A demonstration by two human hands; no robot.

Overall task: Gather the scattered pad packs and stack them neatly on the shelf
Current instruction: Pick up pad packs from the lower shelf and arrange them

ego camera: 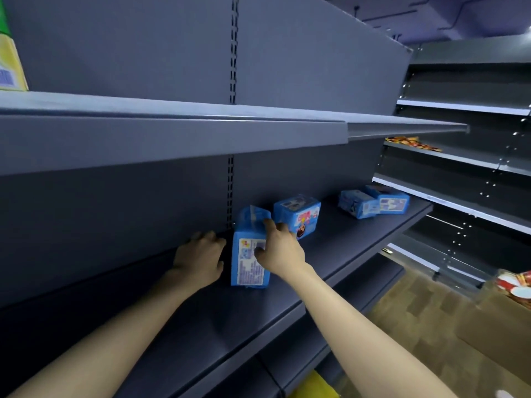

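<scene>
resting on the shelf point(201, 326), the left hand point(199, 254) has loose, bent fingers just beside the standing pad pack point(248, 262). the right hand point(280, 248) grips that pack's top and front. hold it straight, then bring the next pack point(297, 214) close.

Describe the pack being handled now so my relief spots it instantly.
On the dark grey shelf, find the slotted upright. The pad pack beside it is leftmost of four blue ones. Unlike the other packs, it stands on end, gripped by the right hand, left hand beside it.
</scene>
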